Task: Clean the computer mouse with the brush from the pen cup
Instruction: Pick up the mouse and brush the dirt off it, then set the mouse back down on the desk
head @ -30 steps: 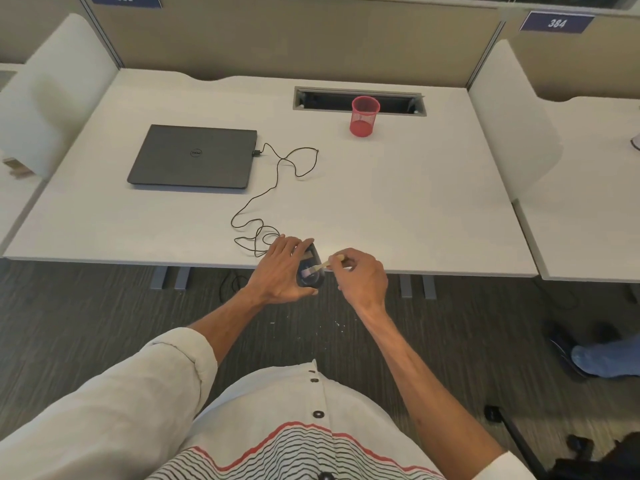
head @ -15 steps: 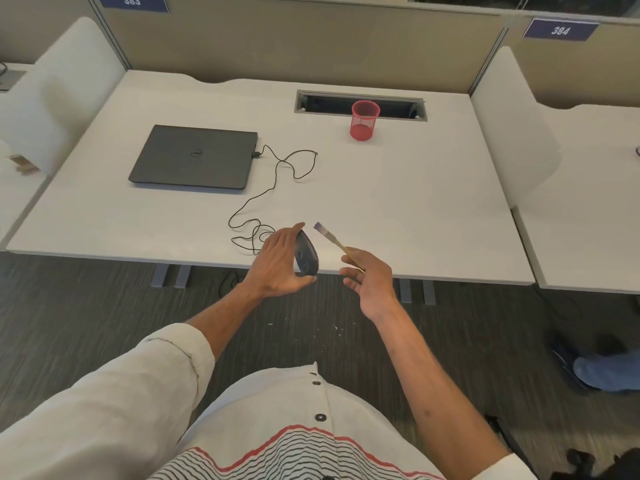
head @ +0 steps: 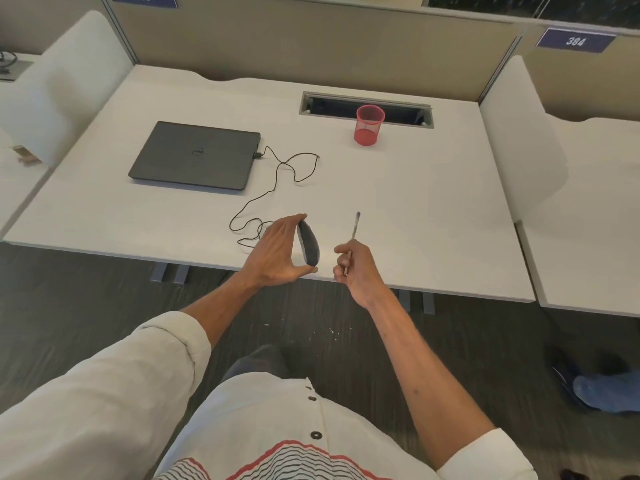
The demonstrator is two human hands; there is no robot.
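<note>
Red mesh pen cup (head: 369, 129) stands empty far back on the pale desk (head: 415, 202). Left hand (head: 277, 254) pinches the dark grey computer mouse (head: 309, 244) on edge; right hand (head: 356, 268) grips the thin wooden-handled brush (head: 354, 227), bristles up, apart (brushing likely done or paused; brush return left).

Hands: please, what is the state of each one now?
Left hand: closed on the computer mouse, held on edge above the desk edge.
Right hand: closed on the brush, bristles pointing away, clear of the mouse.
</note>
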